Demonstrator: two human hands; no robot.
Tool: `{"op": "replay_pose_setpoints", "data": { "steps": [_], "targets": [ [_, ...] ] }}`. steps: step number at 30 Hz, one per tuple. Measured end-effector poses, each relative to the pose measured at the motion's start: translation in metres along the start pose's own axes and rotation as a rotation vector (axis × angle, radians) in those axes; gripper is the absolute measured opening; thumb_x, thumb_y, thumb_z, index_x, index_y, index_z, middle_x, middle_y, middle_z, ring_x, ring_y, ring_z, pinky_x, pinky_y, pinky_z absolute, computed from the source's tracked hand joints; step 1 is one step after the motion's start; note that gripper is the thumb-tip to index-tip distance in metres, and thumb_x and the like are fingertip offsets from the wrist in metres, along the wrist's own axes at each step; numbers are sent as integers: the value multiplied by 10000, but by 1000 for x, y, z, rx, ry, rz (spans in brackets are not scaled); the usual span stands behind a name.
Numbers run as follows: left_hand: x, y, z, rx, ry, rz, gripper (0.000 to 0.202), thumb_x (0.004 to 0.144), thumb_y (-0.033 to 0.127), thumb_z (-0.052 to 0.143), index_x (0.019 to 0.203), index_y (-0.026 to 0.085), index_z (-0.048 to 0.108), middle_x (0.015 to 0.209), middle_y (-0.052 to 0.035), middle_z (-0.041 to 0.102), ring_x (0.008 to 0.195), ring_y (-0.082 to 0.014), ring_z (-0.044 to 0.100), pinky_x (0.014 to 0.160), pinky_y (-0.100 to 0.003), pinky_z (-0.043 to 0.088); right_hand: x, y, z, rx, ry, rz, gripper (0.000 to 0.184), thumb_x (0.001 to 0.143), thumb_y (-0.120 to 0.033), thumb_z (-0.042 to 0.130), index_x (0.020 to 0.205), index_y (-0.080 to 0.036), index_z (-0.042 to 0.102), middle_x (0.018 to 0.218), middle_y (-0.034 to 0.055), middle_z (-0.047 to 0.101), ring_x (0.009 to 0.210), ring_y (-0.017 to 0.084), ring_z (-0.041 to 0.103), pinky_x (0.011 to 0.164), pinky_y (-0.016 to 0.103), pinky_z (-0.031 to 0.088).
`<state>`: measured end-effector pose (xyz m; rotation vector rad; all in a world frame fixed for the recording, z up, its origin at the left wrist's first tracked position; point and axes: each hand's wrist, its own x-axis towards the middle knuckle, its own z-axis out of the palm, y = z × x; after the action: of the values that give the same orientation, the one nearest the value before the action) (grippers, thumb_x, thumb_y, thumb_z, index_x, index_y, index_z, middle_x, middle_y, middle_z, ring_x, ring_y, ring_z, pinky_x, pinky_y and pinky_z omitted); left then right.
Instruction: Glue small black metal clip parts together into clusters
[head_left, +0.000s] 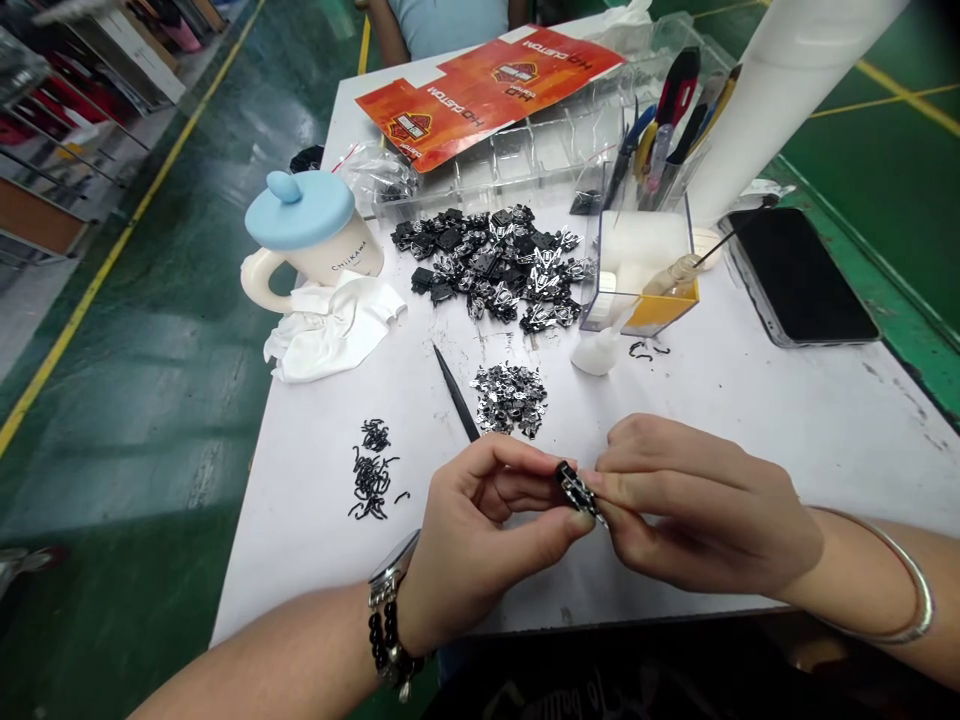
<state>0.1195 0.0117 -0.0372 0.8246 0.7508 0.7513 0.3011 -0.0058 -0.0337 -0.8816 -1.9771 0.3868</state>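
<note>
Badge pinched between both hands.
Left hand and right hand grip it tight; hold it steady over the worktop.

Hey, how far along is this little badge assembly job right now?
Done, seemingly: a small silver pile sits apart near the hands. In hand: left hand and right hand pinch one black-and-silver piece between them. Left: a much larger heap and loose black clips.

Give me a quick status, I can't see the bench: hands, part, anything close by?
Left hand and right hand both pinching one small black-and-silver part. Black pick tool and silver parts pile just beyond.
</note>
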Motion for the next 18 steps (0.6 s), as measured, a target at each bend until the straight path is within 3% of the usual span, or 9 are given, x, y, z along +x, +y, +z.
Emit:
{"op": "replay_pose_setpoints", "data": {
  "steps": [7,14,18],
  "targets": [
    [-2,0,0,5,3,1,257,670,66,779,853,182,641,854,-19,753,782,-116,716,739,-156,566,-1,-1,-1,-100,-20,-49,220,777,-27,564,927,-187,584,693,44,660,609,122,590,562,274,549],
    [0,2,1,41,17,39,256,673,39,767,858,185,667,902,-14,754,821,-120,718,765,-152,573,-1,-2,-4,-61,-45,-65,258,755,-8,531,993,-99,577,736,109,669,655,162,602,567,319,541],
    [1,4,0,113,63,132,260,685,34,749,878,202,699,980,-21,734,859,-136,711,786,-186,586,-1,-1,-6,-42,-71,-91,346,755,-48,498,1095,-66,556,815,142,658,721,194,606,587,341,540]
  ]
}}
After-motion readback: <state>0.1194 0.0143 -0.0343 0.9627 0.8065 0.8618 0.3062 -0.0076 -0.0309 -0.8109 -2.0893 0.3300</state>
